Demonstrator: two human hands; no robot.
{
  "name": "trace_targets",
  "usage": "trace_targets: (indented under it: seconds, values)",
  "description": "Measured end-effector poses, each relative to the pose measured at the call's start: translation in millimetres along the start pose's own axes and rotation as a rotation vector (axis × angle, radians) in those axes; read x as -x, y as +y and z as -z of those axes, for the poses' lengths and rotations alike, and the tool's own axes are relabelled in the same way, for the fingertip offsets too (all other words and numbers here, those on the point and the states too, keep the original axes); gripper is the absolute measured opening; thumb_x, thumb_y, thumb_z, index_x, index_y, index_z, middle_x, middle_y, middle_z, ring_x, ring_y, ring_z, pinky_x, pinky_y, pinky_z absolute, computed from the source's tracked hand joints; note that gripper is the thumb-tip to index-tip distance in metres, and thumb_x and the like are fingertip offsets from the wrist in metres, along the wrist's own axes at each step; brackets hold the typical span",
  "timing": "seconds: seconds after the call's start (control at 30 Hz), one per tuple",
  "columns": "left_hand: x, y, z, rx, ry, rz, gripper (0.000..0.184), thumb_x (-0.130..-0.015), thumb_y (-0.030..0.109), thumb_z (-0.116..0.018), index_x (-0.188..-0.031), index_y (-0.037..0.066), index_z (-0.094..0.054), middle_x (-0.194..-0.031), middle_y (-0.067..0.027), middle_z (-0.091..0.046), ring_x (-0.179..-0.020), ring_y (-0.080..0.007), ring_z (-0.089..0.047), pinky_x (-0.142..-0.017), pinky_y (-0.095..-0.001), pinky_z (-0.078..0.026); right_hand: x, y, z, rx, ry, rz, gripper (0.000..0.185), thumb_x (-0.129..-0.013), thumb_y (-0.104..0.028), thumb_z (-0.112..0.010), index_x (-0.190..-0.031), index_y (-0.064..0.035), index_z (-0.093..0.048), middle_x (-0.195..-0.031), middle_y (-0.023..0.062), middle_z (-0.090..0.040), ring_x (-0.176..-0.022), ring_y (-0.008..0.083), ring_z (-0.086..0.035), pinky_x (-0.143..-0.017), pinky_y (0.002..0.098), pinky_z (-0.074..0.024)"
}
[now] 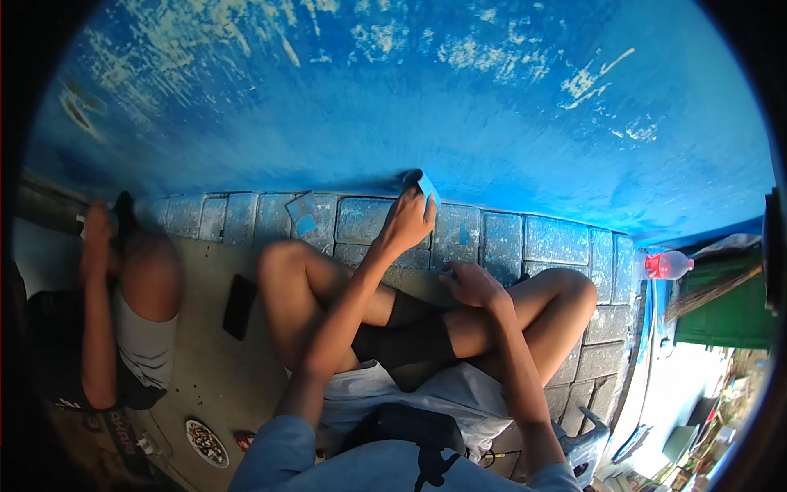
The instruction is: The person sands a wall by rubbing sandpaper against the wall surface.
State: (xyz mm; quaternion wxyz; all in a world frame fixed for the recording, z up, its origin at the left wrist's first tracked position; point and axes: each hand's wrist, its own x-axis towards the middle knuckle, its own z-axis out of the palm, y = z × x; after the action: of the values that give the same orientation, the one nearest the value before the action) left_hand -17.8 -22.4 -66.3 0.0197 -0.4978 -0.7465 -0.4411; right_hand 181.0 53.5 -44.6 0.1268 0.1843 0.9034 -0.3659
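Note:
My left hand grips a folded piece of sandpaper, blue with a dark curled edge. It presses the piece against the bottom of the blue painted wall, just above the pavers. White scraped patches mark the wall higher up. Over my crossed legs, my right hand hangs loosely by the shin, its fingers apart and nothing visible in them. A flat greyish sheet with a blue patch lies on the pavers left of my left hand.
Grey pavers run along the wall's foot. On the left sits another person, one arm bent forward. A black phone and a plate of small bits lie on the floor. To the right is a pink-labelled bottle.

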Motion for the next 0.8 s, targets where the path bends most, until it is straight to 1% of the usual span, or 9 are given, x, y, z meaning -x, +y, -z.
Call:
trace_targets:
  seconds: [0.1,0.17,0.3,0.33,0.5,0.6,0.67,0.73,0.8]
  values:
    - [-0.9,-3.2,-1.2,-0.056,-0.020,0.005,0.022,-0.092,0.012,-0.053,-0.084,-0.007,-0.060,-0.082,-0.0270,-0.058,-0.078,-0.0427,-0.057,-0.072,-0.0508,-0.046,2.1,2.4,1.0,0.009,0.005,-0.008,0.035,-0.092,-0.030,-0.059,-0.113,-0.0013,-0.064,-0.100,0.0245,-0.068,-0.099,0.0409,-0.064,-0.087,0.0481,-0.0499]
    - [-14.2,18.5,17.6,-0.022,-0.041,0.059,0.019,-0.093,0.012,-0.053,-0.090,-0.006,-0.060,-0.090,-0.0271,-0.061,-0.087,-0.0456,-0.057,-0.077,-0.0514,-0.046,5.6,4.2,1.5,-0.028,-0.009,-0.049,0.036,-0.092,-0.030,-0.059,-0.113,-0.0012,-0.064,-0.100,0.0244,-0.068,-0.099,0.0409,-0.064,-0.088,0.0481,-0.0498]
    - [-33.8,53.5,52.1,0.085,0.097,0.000,0.013,-0.091,0.008,-0.055,-0.090,-0.004,-0.060,-0.093,-0.0257,-0.062,-0.088,-0.0458,-0.057,-0.077,-0.0509,-0.045,3.6,2.1,1.0,-0.034,-0.022,-0.071,0.037,-0.092,-0.030,-0.059,-0.114,-0.0007,-0.064,-0.100,0.0248,-0.068,-0.099,0.0410,-0.064,-0.088,0.0482,-0.0496]
    - [-36.5,54.3,51.9,0.095,0.152,-0.085,0.015,-0.092,0.007,-0.052,-0.087,-0.006,-0.058,-0.085,-0.0245,-0.059,-0.081,-0.0423,-0.057,-0.074,-0.0488,-0.046,1.7,2.7,1.3,-0.035,-0.037,-0.062,0.037,-0.092,-0.030,-0.059,-0.115,-0.0005,-0.064,-0.100,0.0251,-0.068,-0.099,0.0411,-0.064,-0.088,0.0483,-0.0495]
    - [-15.9,24.6,19.7,0.039,0.092,-0.060,0.017,-0.093,0.008,-0.052,-0.086,-0.006,-0.058,-0.084,-0.0243,-0.058,-0.079,-0.0415,-0.057,-0.073,-0.0487,-0.046,0.6,-2.6,2.3,-0.015,-0.030,-0.037,0.036,-0.092,-0.029,-0.059,-0.114,-0.0003,-0.064,-0.101,0.0250,-0.068,-0.099,0.0409,-0.064,-0.088,0.0479,-0.0495]
    - [-0.8,-0.6,-5.3,-0.042,-0.043,-0.001,0.021,-0.093,0.011,-0.053,-0.086,-0.007,-0.059,-0.080,-0.0243,-0.056,-0.075,-0.0413,-0.056,-0.070,-0.0484,-0.045,0.5,-1.5,3.5,-0.008,-0.035,-0.042,0.035,-0.092,-0.028,-0.059,-0.114,-0.0005,-0.064,-0.102,0.0244,-0.068,-0.100,0.0403,-0.064,-0.089,0.0473,-0.0496]
    - [3.7,-5.1,-10.5,-0.043,-0.051,0.006,0.020,-0.093,0.012,-0.052,-0.088,-0.007,-0.059,-0.084,-0.0257,-0.059,-0.079,-0.0434,-0.057,-0.073,-0.0496,-0.046,2.5,1.1,3.3,-0.001,-0.046,-0.049,0.035,-0.092,-0.028,-0.059,-0.114,-0.0007,-0.064,-0.103,0.0241,-0.068,-0.100,0.0401,-0.064,-0.089,0.0470,-0.0496]
    - [-5.8,11.7,3.8,-0.044,-0.064,0.008,0.020,-0.094,0.012,-0.052,-0.089,-0.006,-0.060,-0.088,-0.0271,-0.061,-0.084,-0.0454,-0.058,-0.076,-0.0508,-0.046,4.2,0.9,2.8,-0.043,-0.036,-0.066,0.035,-0.093,-0.029,-0.059,-0.113,-0.0009,-0.064,-0.103,0.0241,-0.068,-0.102,0.0399,-0.064,-0.089,0.0472,-0.0495]
    - [-21.7,40.4,32.2,0.053,0.019,0.024,0.020,-0.094,0.012,-0.052,-0.090,-0.006,-0.060,-0.088,-0.0253,-0.062,-0.083,-0.0447,-0.058,-0.076,-0.0508,-0.046,5.6,0.2,3.4,-0.043,-0.032,-0.077,0.035,-0.093,-0.029,-0.059,-0.113,-0.0007,-0.064,-0.103,0.0241,-0.068,-0.102,0.0399,-0.064,-0.089,0.0473,-0.0494]
